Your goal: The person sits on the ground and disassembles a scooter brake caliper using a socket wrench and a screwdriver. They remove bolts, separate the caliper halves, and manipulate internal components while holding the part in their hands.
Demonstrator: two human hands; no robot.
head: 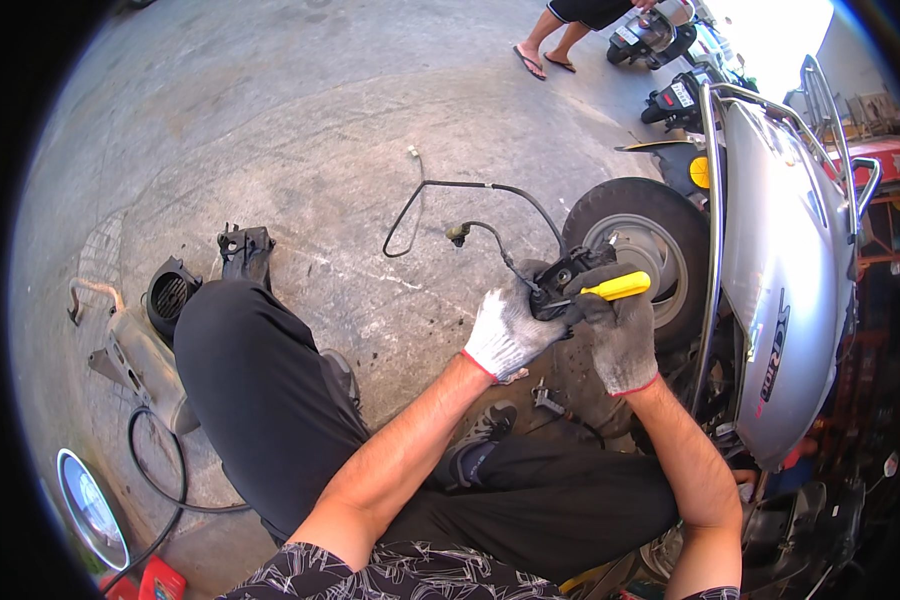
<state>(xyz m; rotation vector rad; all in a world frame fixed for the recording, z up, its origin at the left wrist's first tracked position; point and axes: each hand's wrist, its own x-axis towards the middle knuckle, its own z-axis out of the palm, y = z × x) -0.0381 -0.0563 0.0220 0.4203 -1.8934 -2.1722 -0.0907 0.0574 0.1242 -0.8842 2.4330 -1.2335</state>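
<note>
My left hand (511, 324), in a grey-white knit work glove, grips a black scooter engine part (564, 276); its exact kind cannot be told. In my gloved right hand (621, 330) is a screwdriver (616, 286) with a yellow handle. Its shaft points left, against or just in front of the black part's lower side; the tip is hard to make out. A wiring lead with a connector (457, 234) runs out from the part. A long black hose or cable (450, 184) loops over the concrete, with a thin wire and pale plug (412, 151) at its far end.
A silver scooter (784, 285) with its rear wheel (637, 255) stands close on the right. An air gun (551, 401) lies below my hands. To the left are an exhaust muffler (146, 375), a black fan cover (171, 296) and an air hose (184, 480). A person (562, 37) stands beyond.
</note>
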